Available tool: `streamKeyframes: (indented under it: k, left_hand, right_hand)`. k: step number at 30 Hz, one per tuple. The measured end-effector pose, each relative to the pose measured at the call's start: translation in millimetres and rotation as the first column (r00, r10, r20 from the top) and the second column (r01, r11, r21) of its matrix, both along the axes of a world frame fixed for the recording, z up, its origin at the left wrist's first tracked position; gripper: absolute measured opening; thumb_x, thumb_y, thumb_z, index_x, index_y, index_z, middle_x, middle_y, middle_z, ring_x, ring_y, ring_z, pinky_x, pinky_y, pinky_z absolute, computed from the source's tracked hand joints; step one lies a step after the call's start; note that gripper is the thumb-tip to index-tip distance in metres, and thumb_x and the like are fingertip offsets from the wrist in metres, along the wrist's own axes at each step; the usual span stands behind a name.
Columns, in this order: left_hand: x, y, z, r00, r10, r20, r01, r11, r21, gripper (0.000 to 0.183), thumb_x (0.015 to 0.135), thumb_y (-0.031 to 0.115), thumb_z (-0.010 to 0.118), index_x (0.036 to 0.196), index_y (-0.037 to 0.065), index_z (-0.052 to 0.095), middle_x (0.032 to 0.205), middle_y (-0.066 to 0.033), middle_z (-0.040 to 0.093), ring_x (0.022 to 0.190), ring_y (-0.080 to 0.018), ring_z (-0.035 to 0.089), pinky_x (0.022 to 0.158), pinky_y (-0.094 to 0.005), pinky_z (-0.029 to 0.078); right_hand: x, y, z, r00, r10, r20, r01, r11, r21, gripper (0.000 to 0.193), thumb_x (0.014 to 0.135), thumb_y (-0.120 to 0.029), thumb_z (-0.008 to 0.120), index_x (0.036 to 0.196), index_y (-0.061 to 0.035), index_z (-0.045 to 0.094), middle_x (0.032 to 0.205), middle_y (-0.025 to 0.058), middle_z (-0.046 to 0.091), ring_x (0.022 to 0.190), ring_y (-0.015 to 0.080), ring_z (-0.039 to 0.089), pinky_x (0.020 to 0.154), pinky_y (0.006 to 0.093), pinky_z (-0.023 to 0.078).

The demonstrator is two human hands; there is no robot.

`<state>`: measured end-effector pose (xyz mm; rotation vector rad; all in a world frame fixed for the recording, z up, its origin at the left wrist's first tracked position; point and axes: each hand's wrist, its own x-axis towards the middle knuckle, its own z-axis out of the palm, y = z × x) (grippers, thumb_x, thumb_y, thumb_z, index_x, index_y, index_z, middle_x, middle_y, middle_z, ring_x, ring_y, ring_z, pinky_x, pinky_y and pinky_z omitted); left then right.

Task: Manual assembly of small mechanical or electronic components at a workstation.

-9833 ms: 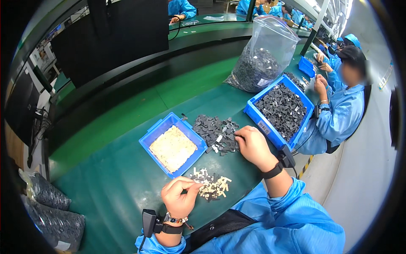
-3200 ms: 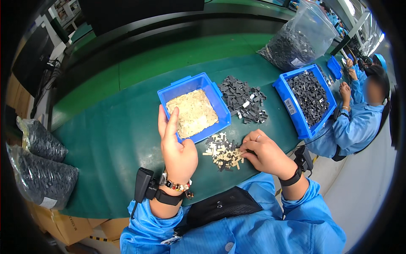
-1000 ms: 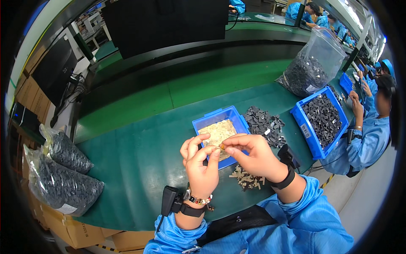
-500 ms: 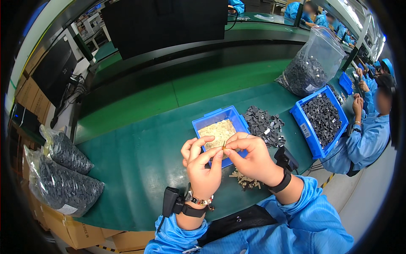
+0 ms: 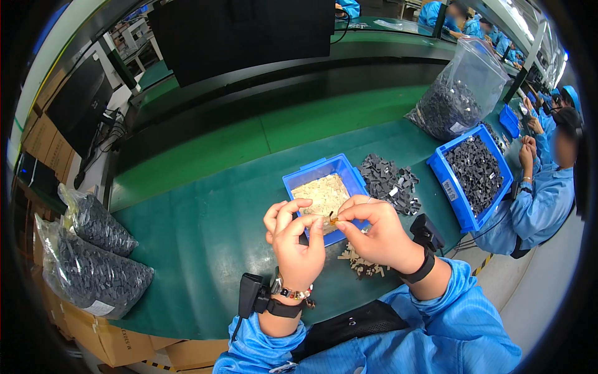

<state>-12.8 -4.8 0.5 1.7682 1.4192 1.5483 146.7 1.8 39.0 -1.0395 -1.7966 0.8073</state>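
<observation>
My right hand [image 5: 381, 235] pinches a small amber-and-black strip [image 5: 333, 219] between thumb and forefinger, above the near edge of a blue bin [image 5: 354, 181]. Close beside it, my left hand [image 5: 299, 244] has thumb and forefinger pressed together, its other fingers loosely curled; whatever lies in that pinch is too small to make out. Cream-coloured small pieces [image 5: 321, 192] fill the bin behind the hands. Partly under my right hand, a little heap of tan and dark pieces [image 5: 358, 264] lies on the green table [image 5: 205, 249].
Loose dark grey pieces [image 5: 389, 181] lie right of the bin. Farther right stand a larger blue bin [image 5: 458, 202] of dark pieces and a clear bag [image 5: 451, 103] of them. Two filled bags [image 5: 99, 274] sit at left. A co-worker [image 5: 545, 199] sits at the right.
The hands have drawn slightly apart. The amber-and-black strip now shows more, in my right fingers, where it stood between both hands' fingertips before.
</observation>
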Motion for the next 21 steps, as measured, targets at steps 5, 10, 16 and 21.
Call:
streamKeyframes:
  k: [5, 10, 16, 21]
  left_hand:
    - [-0.6, -2.8, 5.8, 0.989, 0.112, -0.095, -0.114, 0.993, -0.01, 0.005, 0.074, 0.004, 0.072, 0.077, 0.007, 0.07, 0.11, -0.0062, 0.067, 0.117, -0.032, 0.046, 0.098, -0.0439, 0.034]
    - [0.7, -4.7, 5.4, 0.957, 0.172, -0.233, -0.177, 0.984, 0.001, 0.01, 0.069, 0.006, 0.075, 0.074, 0.014, 0.073, 0.113, -0.0007, 0.068, 0.118, -0.0287, 0.046, 0.094, -0.043, 0.029]
    - [0.2, -3.0, 2.2, 0.968, 0.116, -0.221, -0.13, 0.99, -0.051, 0.013, 0.069, 0.007, 0.072, 0.079, 0.015, 0.076, 0.113, -0.0001, 0.067, 0.12, -0.0293, 0.044, 0.096, -0.0431, 0.028]
    - [1.2, -5.8, 6.8, 0.984, -0.026, -0.174, 0.016, 0.998, -0.06, 0.009, 0.073, 0.015, 0.074, 0.081, 0.015, 0.077, 0.113, 0.0012, 0.067, 0.122, -0.0299, 0.041, 0.096, -0.0447, 0.025]
  right_hand:
    - [4.9, -3.1, 6.5, 0.998, -0.069, 0.009, 0.068, 0.997, 0.035, 0.004, 0.078, 0.005, 0.067, 0.081, 0.0031, 0.067, 0.08, 0.0135, 0.066, 0.072, 0.0237, 0.066, 0.066, 0.0315, 0.052]
    - [9.4, -1.7, 1.9, 0.988, -0.147, 0.037, 0.14, 0.98, 0.144, 0.004, 0.075, 0.003, 0.069, 0.079, 0.0015, 0.068, 0.079, 0.0124, 0.067, 0.072, 0.0245, 0.066, 0.064, 0.0315, 0.052]
    - [6.8, -3.1, -2.1, 0.978, -0.188, 0.09, 0.168, 0.966, 0.195, 0.007, 0.071, 0.001, 0.072, 0.077, -0.0017, 0.069, 0.077, 0.0101, 0.065, 0.071, 0.0267, 0.065, 0.063, 0.0334, 0.052]
    - [3.3, -6.5, -0.2, 0.918, -0.26, 0.3, 0.1, 0.884, 0.457, 0.011, 0.067, -0.001, 0.073, 0.075, -0.0046, 0.067, 0.08, 0.0067, 0.06, 0.072, 0.0253, 0.06, 0.063, 0.0357, 0.05]
